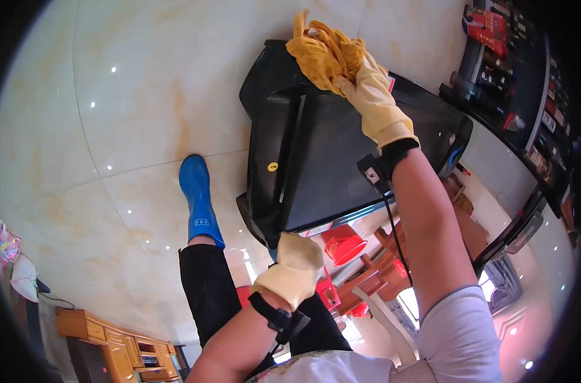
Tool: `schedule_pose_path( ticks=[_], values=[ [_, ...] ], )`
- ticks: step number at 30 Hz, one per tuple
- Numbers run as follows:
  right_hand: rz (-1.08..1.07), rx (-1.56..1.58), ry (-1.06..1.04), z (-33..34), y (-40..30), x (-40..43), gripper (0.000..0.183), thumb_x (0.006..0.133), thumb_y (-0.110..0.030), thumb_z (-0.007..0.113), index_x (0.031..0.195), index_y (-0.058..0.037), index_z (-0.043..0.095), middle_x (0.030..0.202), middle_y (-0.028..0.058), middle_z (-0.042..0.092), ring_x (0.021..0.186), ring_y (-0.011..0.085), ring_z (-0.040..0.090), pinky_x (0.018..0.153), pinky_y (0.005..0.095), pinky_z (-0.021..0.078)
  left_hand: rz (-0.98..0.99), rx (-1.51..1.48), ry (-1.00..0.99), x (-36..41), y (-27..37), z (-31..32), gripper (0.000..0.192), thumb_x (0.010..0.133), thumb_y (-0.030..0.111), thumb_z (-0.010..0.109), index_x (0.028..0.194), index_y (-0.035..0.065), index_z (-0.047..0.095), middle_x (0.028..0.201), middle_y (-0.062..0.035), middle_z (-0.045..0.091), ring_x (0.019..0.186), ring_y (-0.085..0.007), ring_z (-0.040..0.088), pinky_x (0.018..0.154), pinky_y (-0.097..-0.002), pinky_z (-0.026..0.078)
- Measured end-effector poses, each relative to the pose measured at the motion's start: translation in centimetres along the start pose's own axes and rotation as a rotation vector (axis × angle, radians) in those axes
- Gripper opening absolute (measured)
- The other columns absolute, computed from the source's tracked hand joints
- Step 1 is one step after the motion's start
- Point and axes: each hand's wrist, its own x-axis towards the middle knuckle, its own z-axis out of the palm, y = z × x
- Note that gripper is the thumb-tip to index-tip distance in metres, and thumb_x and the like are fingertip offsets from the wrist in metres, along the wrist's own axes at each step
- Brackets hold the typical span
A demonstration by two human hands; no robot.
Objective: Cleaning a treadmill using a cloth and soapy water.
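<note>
A large black appliance with glossy panels (pixel 338 158), perhaps a treadmill or game table, fills the centre right. My right hand (pixel 367 95), in a cream rubber glove, grips a bunched orange-yellow cloth (pixel 324 55) at the far edge of the black casing. My left hand (pixel 297 258), in a matching glove, is at the casing's near corner, and its fingers are partly hidden, so its grip is unclear. Both wrists wear black straps with small devices.
Below the casing's near edge are a red bucket (pixel 345 244) and wooden furniture (pixel 372 282). Shelves with many items (pixel 515 81) stand at the right. My blue boot (pixel 197 191) rests on the tiled floor (pixel 127 119). A wooden cabinet (pixel 115 342) is at the lower left.
</note>
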Motion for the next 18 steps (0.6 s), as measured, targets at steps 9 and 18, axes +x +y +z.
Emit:
schedule_pose_path(
  ticks=[9, 18],
  values=[
    [0.302, -0.103, -0.286, -2.2, -2.1, 2.2, 0.069, 0.082, -0.032, 0.084, 0.144, -0.0215, 0.058, 0.144, 0.0063, 0.057, 0.137, 0.0384, 0.05, 0.115, 0.0455, 0.043, -0.309, 0.158, 0.107, -3.2, -3.9, -0.3, 0.007, 0.073, 0.015, 0.076, 0.077, 0.0186, 0.08, 0.079, -0.0067, 0.077, 0.084, -0.0249, 0.075, 0.073, -0.0369, 0.052],
    [0.406, -0.111, -0.257, -0.1, -2.2, 3.1, 0.074, 0.078, -0.031, 0.086, 0.145, -0.0195, 0.056, 0.141, 0.0059, 0.058, 0.133, 0.0365, 0.053, 0.112, 0.0447, 0.0449, -0.404, 0.31, 0.351, -9.9, -3.5, -11.2, 0.016, 0.078, 0.018, 0.067, 0.066, 0.0092, 0.072, 0.073, -0.0141, 0.07, 0.079, -0.0331, 0.07, 0.075, -0.0457, 0.055]
  ],
)
